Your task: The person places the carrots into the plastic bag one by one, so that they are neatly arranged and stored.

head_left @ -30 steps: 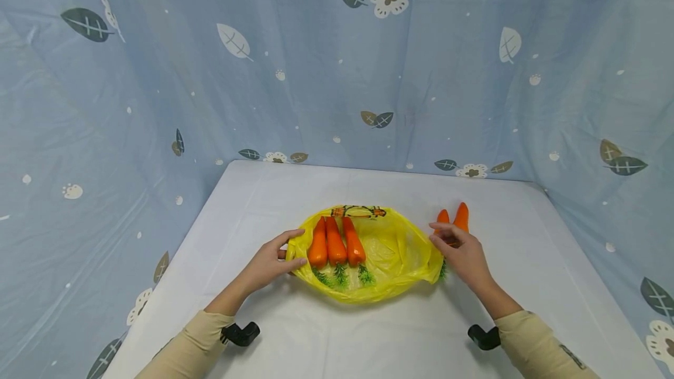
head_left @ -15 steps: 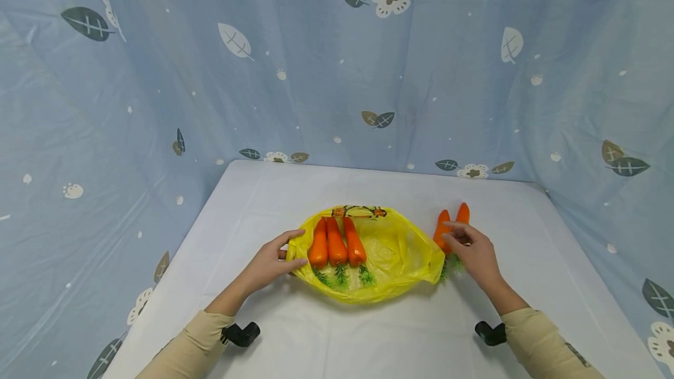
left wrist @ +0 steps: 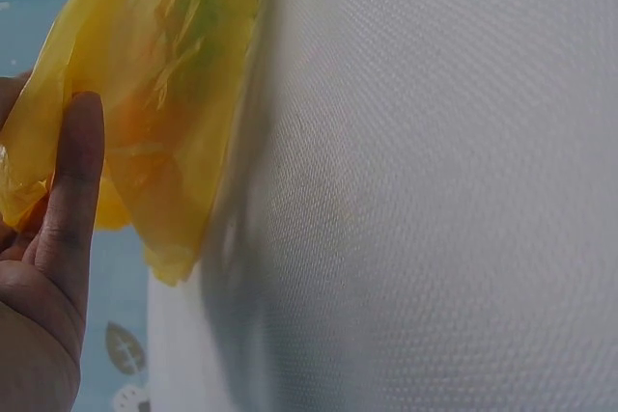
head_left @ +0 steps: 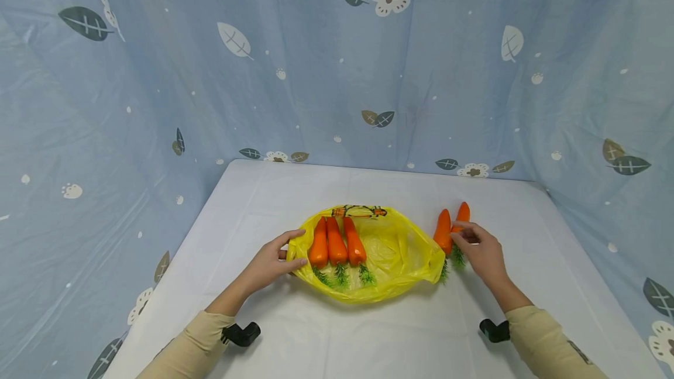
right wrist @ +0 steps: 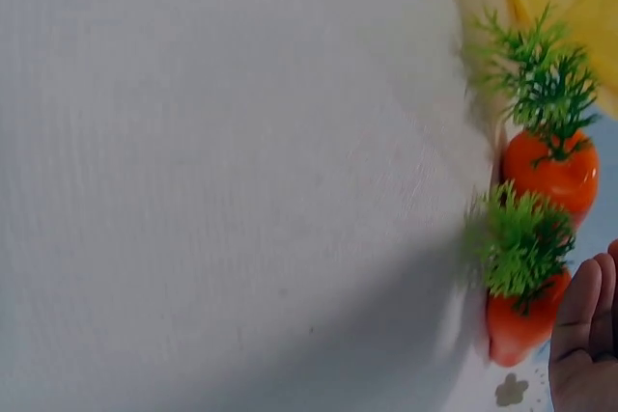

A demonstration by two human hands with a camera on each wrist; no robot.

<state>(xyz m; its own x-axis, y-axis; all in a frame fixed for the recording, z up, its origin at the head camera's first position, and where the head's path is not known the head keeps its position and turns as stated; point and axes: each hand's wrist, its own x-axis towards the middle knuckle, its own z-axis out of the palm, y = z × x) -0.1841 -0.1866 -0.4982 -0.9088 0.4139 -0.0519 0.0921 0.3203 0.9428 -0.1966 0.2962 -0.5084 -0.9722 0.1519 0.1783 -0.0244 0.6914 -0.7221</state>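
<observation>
Behind everything hangs a pale blue cloth curtain printed with leaves and flowers (head_left: 337, 92), beyond the bag's far side. Under the bag spreads a white cloth-covered table (head_left: 253, 192). The landmark, a thin yellow plastic bag with a dark and orange print (head_left: 392, 250), lies on its side, mouth toward the person. The left hand (head_left: 271, 259) grips the bag's left edge, thumb at the opening and fingers wrapping the outside. The right hand (head_left: 481, 252) is to the bag's right, fingers loosely bent with no firm grasp showing; whether its fingertips touch anything, I cannot tell.

Three glossy orange toy-like carrots (head_left: 337, 244) lie side by side in the bag's left half, tapered ends deeper in. Two matching loose orange carrots lie outside, to the bag's right: a nearer one (head_left: 443, 231) just beside its edge, and a farther one (head_left: 463, 213) partly covered by the right hand. Smallest are the feathery green tops (right wrist: 521, 238), pointing toward the person.

The step in hand seems to be reaching for the farther carrot while the bag is held spread. The next move would call for a secure pinch on that carrot's body, with the bag's edge kept steady.
</observation>
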